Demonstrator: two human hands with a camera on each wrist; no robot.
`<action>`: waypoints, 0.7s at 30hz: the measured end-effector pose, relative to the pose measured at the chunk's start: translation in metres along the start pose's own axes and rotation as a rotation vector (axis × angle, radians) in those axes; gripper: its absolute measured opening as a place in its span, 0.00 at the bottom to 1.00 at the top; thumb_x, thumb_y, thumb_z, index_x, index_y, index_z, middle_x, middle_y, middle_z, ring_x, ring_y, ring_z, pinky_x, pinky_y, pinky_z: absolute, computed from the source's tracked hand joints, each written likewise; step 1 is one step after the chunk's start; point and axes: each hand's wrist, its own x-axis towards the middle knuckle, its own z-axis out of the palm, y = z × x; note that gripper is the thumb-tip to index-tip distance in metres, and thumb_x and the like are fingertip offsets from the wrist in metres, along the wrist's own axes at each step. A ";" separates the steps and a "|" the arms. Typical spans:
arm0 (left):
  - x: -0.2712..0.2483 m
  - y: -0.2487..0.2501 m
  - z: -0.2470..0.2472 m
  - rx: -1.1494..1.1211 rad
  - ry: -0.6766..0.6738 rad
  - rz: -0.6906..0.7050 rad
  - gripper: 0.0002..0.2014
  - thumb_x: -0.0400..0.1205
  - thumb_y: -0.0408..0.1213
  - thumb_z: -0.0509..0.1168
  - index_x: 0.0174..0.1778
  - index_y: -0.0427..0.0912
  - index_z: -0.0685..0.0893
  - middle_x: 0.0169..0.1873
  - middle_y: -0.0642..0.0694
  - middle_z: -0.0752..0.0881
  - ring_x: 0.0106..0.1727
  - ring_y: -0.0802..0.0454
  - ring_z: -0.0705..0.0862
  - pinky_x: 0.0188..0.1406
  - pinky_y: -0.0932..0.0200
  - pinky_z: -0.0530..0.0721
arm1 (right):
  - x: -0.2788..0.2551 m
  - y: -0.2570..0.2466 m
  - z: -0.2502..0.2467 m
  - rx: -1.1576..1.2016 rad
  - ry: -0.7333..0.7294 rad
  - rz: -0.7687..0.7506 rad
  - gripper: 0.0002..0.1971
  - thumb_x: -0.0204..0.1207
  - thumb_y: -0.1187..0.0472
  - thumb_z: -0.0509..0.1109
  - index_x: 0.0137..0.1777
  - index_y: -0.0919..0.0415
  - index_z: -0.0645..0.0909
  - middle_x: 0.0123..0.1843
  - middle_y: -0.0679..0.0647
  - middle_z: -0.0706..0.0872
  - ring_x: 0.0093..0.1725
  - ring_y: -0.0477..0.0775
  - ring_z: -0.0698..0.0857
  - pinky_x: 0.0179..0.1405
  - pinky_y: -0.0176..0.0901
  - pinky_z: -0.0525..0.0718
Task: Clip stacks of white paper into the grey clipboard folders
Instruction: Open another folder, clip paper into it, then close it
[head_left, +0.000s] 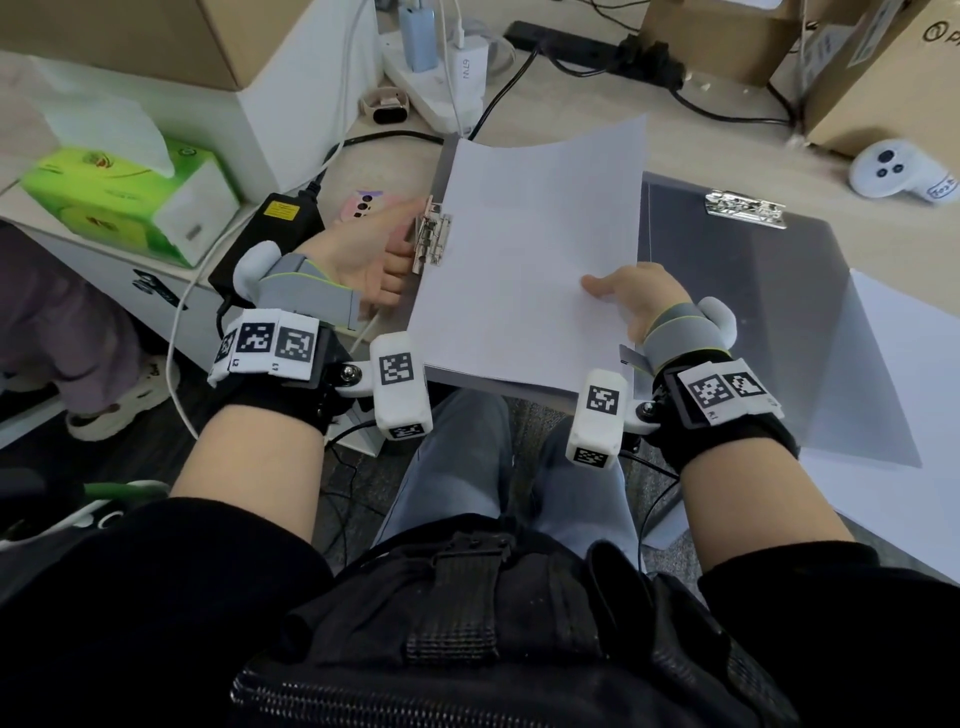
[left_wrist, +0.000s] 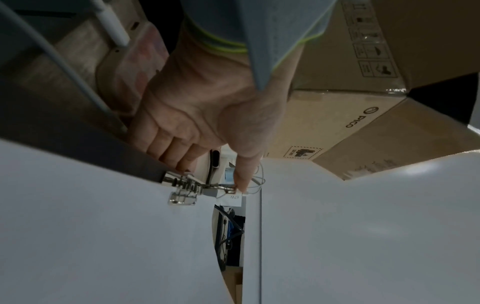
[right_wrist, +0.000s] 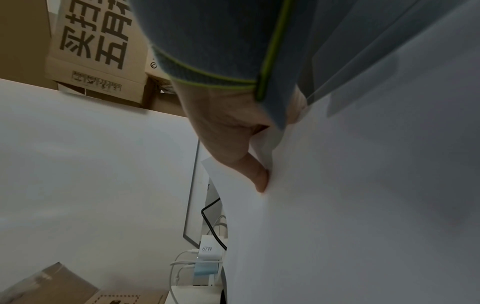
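Left hand pinches the clip open on the clipboard, right hand grips the paper stack over it; early release could clamp sheets crooked.

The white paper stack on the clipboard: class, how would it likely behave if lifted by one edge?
Probably floppy: the white paper stack already bows along its far edge. Sheets might slide apart, since only the right hand pinches them and the metal clip sits beside their edge.

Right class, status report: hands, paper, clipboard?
Left hand squeezing metal clip open. Right hand holds paper stack on grey clipboard. Nothing blocking.
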 end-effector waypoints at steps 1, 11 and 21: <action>-0.001 -0.001 0.000 0.014 0.002 -0.005 0.37 0.81 0.63 0.51 0.78 0.38 0.66 0.55 0.53 0.85 0.59 0.58 0.85 0.67 0.61 0.78 | 0.001 -0.001 0.000 -0.006 -0.002 -0.005 0.32 0.78 0.54 0.69 0.77 0.66 0.64 0.58 0.58 0.74 0.53 0.57 0.72 0.51 0.44 0.72; 0.009 -0.010 0.001 -0.058 -0.022 0.008 0.19 0.84 0.56 0.51 0.46 0.45 0.79 0.34 0.54 0.91 0.28 0.64 0.88 0.45 0.74 0.85 | 0.004 -0.001 0.002 -0.038 -0.040 -0.040 0.27 0.78 0.61 0.69 0.74 0.70 0.69 0.75 0.64 0.74 0.56 0.55 0.76 0.54 0.43 0.74; 0.025 -0.013 0.003 0.042 0.069 -0.025 0.10 0.86 0.39 0.57 0.38 0.46 0.74 0.41 0.51 0.79 0.38 0.56 0.76 0.31 0.67 0.80 | 0.015 0.001 0.003 -0.088 -0.001 0.016 0.33 0.79 0.52 0.68 0.79 0.66 0.61 0.59 0.61 0.76 0.52 0.59 0.74 0.47 0.45 0.72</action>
